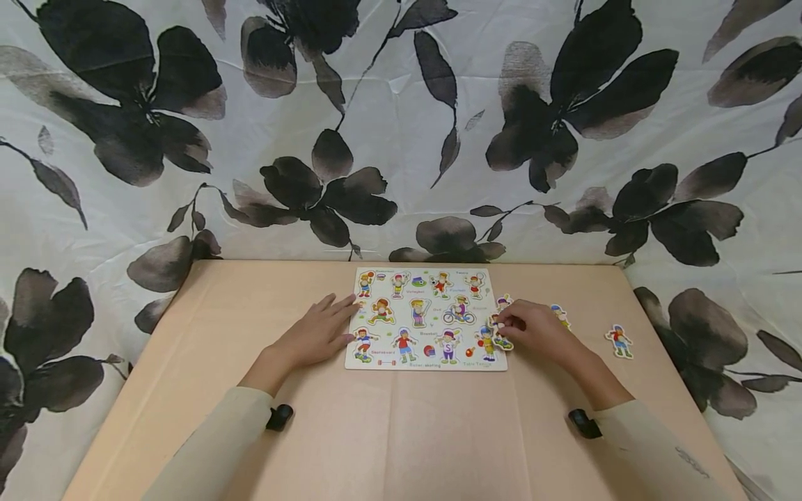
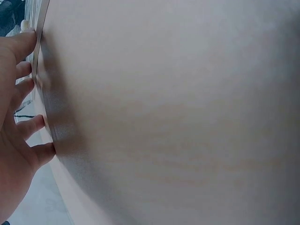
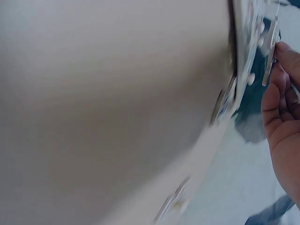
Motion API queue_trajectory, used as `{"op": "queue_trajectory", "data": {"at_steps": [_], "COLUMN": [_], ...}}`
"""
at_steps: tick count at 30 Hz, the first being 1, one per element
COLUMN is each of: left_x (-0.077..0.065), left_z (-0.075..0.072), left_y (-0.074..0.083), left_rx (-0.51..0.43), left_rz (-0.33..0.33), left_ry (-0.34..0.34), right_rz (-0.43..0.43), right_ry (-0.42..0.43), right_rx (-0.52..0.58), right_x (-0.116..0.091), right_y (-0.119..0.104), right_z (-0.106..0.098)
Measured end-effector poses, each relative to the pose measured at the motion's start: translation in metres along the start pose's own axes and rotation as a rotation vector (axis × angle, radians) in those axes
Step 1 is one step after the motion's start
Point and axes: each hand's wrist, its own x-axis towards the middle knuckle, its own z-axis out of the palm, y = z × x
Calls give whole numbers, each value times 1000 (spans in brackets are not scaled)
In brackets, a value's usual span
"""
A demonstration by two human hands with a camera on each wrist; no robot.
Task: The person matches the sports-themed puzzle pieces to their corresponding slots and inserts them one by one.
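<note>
A white puzzle board (image 1: pixel 432 273) with printed sports figures and pegged pieces lies on the table. My left hand (image 1: pixel 322 330) rests at its left edge, fingers spread, fingertips on the board's border; the left wrist view shows this hand (image 2: pixel 18 103) from the side. With thumb and fingers, my right hand (image 1: pixel 541 332) pinches a child-shaped puzzle piece (image 1: pixel 503 342) over the board's right edge. In the right wrist view, the held puzzle piece (image 3: pixel 271 51) stands on edge above the board. Another figure piece (image 1: pixel 504 301) lies by the board's right edge, partly behind the hand.
Right of my right hand, a loose figure piece (image 1: pixel 560 315) is partly covered by the hand. Farther right lies one in red and blue (image 1: pixel 619 342). The light wooden table (image 1: pixel 451 438) ends at a floral cloth (image 1: pixel 401 139) behind.
</note>
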Motion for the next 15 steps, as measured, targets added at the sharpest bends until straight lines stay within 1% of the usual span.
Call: {"op": "queue_trajectory", "data": {"at_steps": [7, 11, 15], "left_x": [-1, -1, 0], "left_z": [0, 1, 2], "left_y": [0, -2, -3], "left_rx": [12, 14, 18], "left_rz": [6, 9, -2], "left_ry": [3, 3, -5], "right_rz": [-25, -85, -144], "right_ry": [-79, -106, -149], "right_rx": [41, 58, 73], "right_x": [26, 40, 55], "right_y": [-35, -53, -71], "right_z": [14, 27, 43]}}
